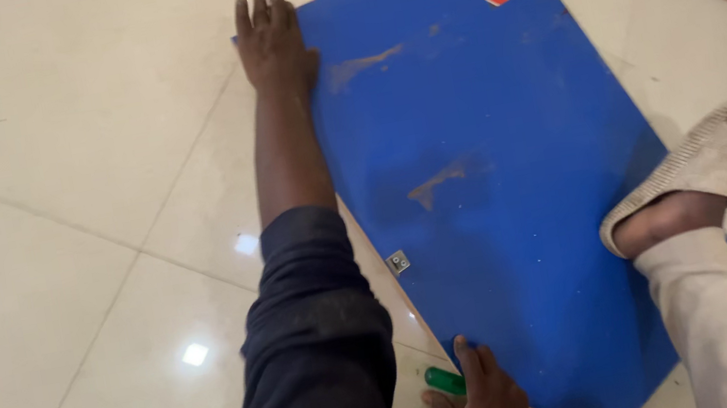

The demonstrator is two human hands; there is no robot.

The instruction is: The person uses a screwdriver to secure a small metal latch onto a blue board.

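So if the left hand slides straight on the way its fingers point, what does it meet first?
The left hand lies flat at the far left corner of the blue panel, fingers pointing away. Ahead there is only bare floor up to the picture's edge, so the way looks free.

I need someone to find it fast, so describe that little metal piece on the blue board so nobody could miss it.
Start at the big blue board lying flat on the pale tiled floor. Follow its left long edge down from the left hand toward the right hand, which grips a green-handled tool. Between them sits the small metal bracket: square, silvery, the only shiny thing on the blue.
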